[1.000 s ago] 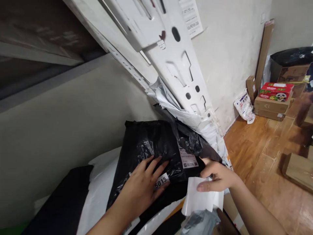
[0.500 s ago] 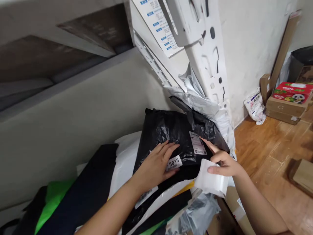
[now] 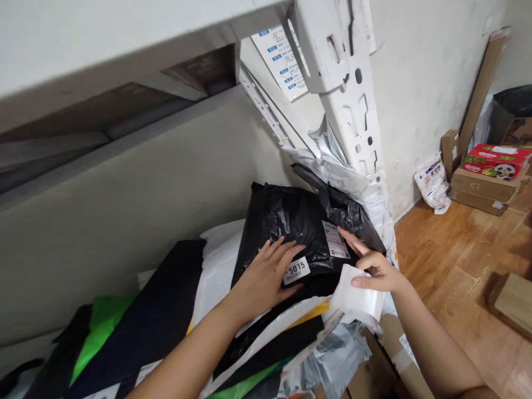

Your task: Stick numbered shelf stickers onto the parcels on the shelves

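A black plastic mailer bag point(image 3: 270, 213) lies on the heap, with a white shipping label point(image 3: 336, 239) and a sticker reading 5015 point(image 3: 297, 270). My left hand point(image 3: 272, 271) rests on it, fingers spread, just left of the sticker. In my right hand point(image 3: 376, 271) is a roll of white labels point(image 3: 357, 296), gripped between thumb and fingers. The index finger of that hand stretches to the shipping label's right edge. Beneath and beside the black bag are a white mailer bag point(image 3: 218, 255), a dark mailer bag point(image 3: 153, 310) and a crumpled grey bag point(image 3: 338, 354).
A white perforated shelf post point(image 3: 353, 122) rises behind the parcels, and a shelf beam point(image 3: 145, 50) crosses overhead. Another black bag point(image 3: 344, 208) leans against the post. On the wooden floor at right stand cardboard boxes point(image 3: 484, 185), a red panda box point(image 3: 494, 160) and a white printed bag point(image 3: 432, 183).
The view has shifted slightly, showing more of the shelf's top. My left hand sits lower relative to the 5015 sticker, uncovering more of it. The right hand still grips the roll.
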`<state>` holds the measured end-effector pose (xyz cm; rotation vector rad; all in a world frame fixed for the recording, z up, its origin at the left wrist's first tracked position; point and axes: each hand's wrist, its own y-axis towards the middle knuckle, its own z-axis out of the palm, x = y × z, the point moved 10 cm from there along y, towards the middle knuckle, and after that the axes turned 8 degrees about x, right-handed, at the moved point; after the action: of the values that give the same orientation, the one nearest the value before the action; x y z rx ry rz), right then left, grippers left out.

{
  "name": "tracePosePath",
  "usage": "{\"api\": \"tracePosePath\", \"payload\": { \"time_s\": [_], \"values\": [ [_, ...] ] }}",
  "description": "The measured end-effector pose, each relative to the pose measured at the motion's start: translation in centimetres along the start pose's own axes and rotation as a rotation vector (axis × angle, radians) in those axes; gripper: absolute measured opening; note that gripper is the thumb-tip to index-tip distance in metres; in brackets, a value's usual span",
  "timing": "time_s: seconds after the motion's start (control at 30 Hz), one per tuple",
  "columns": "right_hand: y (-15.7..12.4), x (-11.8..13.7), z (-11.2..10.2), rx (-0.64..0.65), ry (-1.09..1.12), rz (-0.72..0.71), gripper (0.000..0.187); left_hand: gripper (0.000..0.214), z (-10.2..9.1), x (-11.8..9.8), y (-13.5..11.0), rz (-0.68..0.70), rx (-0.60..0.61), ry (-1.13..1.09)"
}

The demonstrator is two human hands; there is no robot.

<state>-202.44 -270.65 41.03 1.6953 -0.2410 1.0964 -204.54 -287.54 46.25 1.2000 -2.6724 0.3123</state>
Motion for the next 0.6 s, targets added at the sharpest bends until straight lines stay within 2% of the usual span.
{"api": "tracePosePath", "payload": {
  "time_s": [0.07,0.13,0.2,0.27,0.33,0.4,0.53,0.6],
  "values": [
    [-0.1,0.2,0.1,0.026,0.002,-0.009,0.031,0.063,-0.6,0.0,-0.4,-0.017,-0.022,0.016],
    [-0.6,0.4,0.1,0.040,0.017,-0.016,0.027,0.061,-1.9,-0.9,-1.6,-0.033,-0.095,0.035],
    [-1.4,0.6,0.3,0.019,0.048,-0.017,0.024,0.056,-3.2,-3.1,-3.8,-0.032,-0.192,0.017],
    [-2.7,0.7,0.7,-0.060,0.096,-0.019,0.023,0.053,-3.1,-6.2,-5.9,-0.030,-0.240,-0.114],
    [-4.7,0.3,1.0,-0.245,0.134,-0.016,0.026,0.061,-0.5,-8.8,-7.2,-0.135,-0.228,-0.461],
    [-7.4,-0.7,1.2,-0.498,0.146,0.033,0.029,0.072,4.3,-10.8,-7.5,-0.304,-0.278,-1.040],
    [-13.8,-3.8,1.4,-0.957,0.207,0.270,0.037,0.085,12.6,-17.7,-3.9,-0.313,-0.197,-1.351],
    [-16.5,-4.6,0.6,-1.105,0.266,0.365,0.042,0.071,16.2,-20.0,-2.5,-0.313,-0.147,-1.619]
  ]
}}
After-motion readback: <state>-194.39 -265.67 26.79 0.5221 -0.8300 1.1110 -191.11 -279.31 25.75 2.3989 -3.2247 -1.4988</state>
